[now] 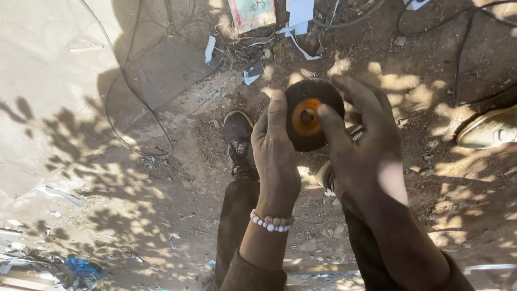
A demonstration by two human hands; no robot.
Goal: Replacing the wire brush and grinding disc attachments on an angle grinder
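Both hands hold a dark round disc (314, 115) up above the dirt ground (183, 183), its flat face and orange hub turned toward the camera, so its axis runs toward the viewer. The left hand (276, 156) is closed on the disc's left rim. The right hand (366, 145) grips the right rim, thumb on the hub. A shoe (238, 141) stands below.
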